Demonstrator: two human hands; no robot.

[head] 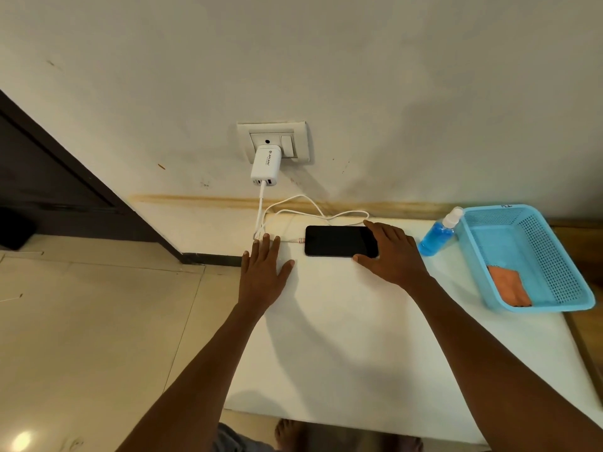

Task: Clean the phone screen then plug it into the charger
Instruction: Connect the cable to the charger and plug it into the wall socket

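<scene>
The smartphone [339, 241] lies screen-up on the white table [342, 337], at 12 o'clock from the viewer. Its 3 o'clock end is gripped by the right hand [390, 252], thumb on the near edge and fingers curled over the far edge. The left hand [265, 269] is pressed flat at 9 o'clock of the phone, fingers straight and slightly spread. The cable connector [296, 240] lies just beside the phone's 9 o'clock end; whether it is seated cannot be told.

For mating, the phone is best held steady and the connector pushed in straight.

"LAPCARE" is printed on the wall charger [266, 165]. The label on the blue basket [525, 256] is illegible.
</scene>
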